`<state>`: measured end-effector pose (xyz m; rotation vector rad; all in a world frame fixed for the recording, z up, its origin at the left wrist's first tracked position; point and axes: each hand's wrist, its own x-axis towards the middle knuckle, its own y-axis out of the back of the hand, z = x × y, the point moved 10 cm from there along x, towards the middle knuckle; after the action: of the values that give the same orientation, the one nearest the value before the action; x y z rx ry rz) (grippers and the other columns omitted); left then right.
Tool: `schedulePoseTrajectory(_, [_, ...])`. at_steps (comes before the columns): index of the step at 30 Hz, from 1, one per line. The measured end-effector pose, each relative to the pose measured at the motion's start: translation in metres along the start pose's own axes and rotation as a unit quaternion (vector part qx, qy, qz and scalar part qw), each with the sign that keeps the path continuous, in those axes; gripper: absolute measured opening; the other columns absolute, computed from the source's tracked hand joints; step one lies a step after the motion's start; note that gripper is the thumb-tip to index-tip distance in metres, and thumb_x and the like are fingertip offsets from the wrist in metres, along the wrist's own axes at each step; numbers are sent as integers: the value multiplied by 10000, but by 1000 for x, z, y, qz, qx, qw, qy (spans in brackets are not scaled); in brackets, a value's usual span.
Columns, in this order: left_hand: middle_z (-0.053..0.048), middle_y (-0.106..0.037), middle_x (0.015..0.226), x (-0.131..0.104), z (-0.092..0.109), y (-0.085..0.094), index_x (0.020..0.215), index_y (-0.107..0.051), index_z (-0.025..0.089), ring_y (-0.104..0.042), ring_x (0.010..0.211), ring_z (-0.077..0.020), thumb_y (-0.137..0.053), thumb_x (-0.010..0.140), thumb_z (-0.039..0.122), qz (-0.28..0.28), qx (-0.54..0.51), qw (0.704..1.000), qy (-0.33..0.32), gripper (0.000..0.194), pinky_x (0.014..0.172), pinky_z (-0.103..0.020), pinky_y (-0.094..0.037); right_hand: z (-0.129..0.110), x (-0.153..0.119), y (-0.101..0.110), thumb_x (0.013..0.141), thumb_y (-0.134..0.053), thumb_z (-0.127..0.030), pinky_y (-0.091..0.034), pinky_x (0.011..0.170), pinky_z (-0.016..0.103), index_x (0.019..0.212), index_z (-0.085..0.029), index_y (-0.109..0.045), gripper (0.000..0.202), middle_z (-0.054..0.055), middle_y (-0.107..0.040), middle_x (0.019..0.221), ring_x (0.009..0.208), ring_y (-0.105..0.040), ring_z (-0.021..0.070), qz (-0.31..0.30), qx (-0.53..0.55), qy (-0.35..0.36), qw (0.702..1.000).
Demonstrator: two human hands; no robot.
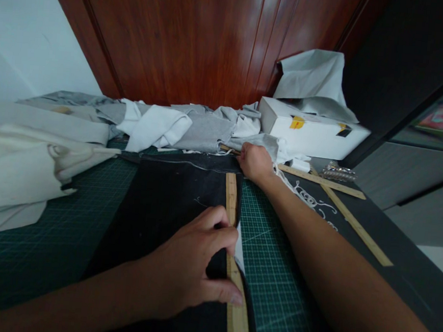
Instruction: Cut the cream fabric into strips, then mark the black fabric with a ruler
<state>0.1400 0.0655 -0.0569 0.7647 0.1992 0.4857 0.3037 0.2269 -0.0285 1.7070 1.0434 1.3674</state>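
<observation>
A piece of black cloth lies on a green cutting mat, with a seam or folded band across its far end. Along its right edge runs a wooden ruler. My left hand holds this ruler down, thumb and fingertips set apart along it. Beside those fingers a strip of white shows under the cloth's edge. At the far right corner of the cloth, my right hand has its fingers closed on the black edge. Its fingertips are partly hidden.
Grey and white cloth is heaped along the back, and cream cloth lies at left. A white box stands at back right. More wooden rulers and white cord lie right of my right arm.
</observation>
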Motion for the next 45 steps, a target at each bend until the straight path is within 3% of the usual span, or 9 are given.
schedulePoseTrajectory(8, [2, -514, 1042, -3, 7, 6, 906, -641, 206, -540, 971, -190, -903, 697, 447, 23, -13, 999, -34, 413, 835, -337, -440, -25, -19, 43, 870, -683, -184, -479, 748, 365, 953, -114, -717, 114, 144, -753, 924, 848, -678, 265, -16, 42, 54, 998])
schedulePoseTrajectory(13, [3, -518, 1018, -4, 10, 7, 908, -638, 200, -541, 962, -189, -899, 697, 464, 38, -4, 997, -61, 428, 812, -324, -434, -51, -80, 69, 863, -722, -180, -492, 770, 323, 935, -160, -728, 76, 75, -758, 939, 863, -683, 219, -74, 94, 139, 983])
schedulePoseTrajectory(16, [-2, -525, 1019, -4, 12, 7, 911, -637, 197, -538, 984, -199, -895, 703, 467, 46, 9, 996, -77, 427, 829, -327, -428, -54, -121, 76, 894, -713, -199, -500, 761, 308, 969, -161, -732, 86, 58, -756, 933, 842, -682, 195, -99, 135, 145, 975])
schedulePoseTrajectory(23, [-8, -522, 991, -3, 16, 7, 907, -638, 189, -538, 972, -207, -896, 699, 465, 55, 32, 994, -90, 431, 824, -324, -429, -23, -172, 58, 903, -702, -299, -493, 605, 284, 1006, -133, -713, 196, 44, -713, 814, 679, -634, 158, -197, 331, -43, 922])
schedulePoseTrajectory(27, [-5, -524, 981, -3, 18, 7, 902, -633, 185, -542, 956, -202, -890, 702, 477, 66, 42, 992, -103, 438, 817, -322, -434, -27, -184, 49, 891, -715, -445, -398, 451, 232, 872, -148, -713, 298, 1, -659, 690, 526, -549, 107, -276, 390, -81, 874])
schedulePoseTrajectory(31, [2, -526, 956, -2, 17, 8, 871, -622, 187, -537, 898, -185, -887, 691, 496, 74, 47, 991, -105, 445, 765, -308, -438, -43, -198, 43, 828, -778, -513, -414, 440, 221, 798, -156, -708, 365, -7, -671, 654, 494, -575, 104, -353, 389, -68, 848])
schedulePoseTrajectory(36, [-5, -546, 956, 0, 17, 6, 891, -647, 191, -554, 926, -199, -866, 700, 539, 61, 60, 992, -94, 453, 791, -326, -447, -50, -206, 40, 817, -791, -427, -373, 396, 215, 700, -167, -684, 305, -38, -609, 573, 434, -515, 90, -374, 356, -59, 854])
schedulePoseTrajectory(41, [-8, -544, 984, 1, 16, 5, 938, -648, 197, -553, 925, -189, -878, 687, 531, 57, 59, 993, -86, 477, 791, -320, -469, -45, -204, 36, 817, -775, -370, -353, 383, 214, 707, -164, -683, 252, -49, -585, 545, 409, -498, 84, -339, 352, -82, 869])
schedulePoseTrajectory(45, [-14, -553, 1009, 1, 17, 5, 965, -643, 201, -556, 945, -193, -872, 689, 548, 58, 61, 993, -88, 500, 820, -330, -491, -47, -199, 42, 842, -703, -268, -315, 409, 221, 725, -154, -705, 164, -46, -581, 539, 430, -480, 80, -298, 312, -47, 901])
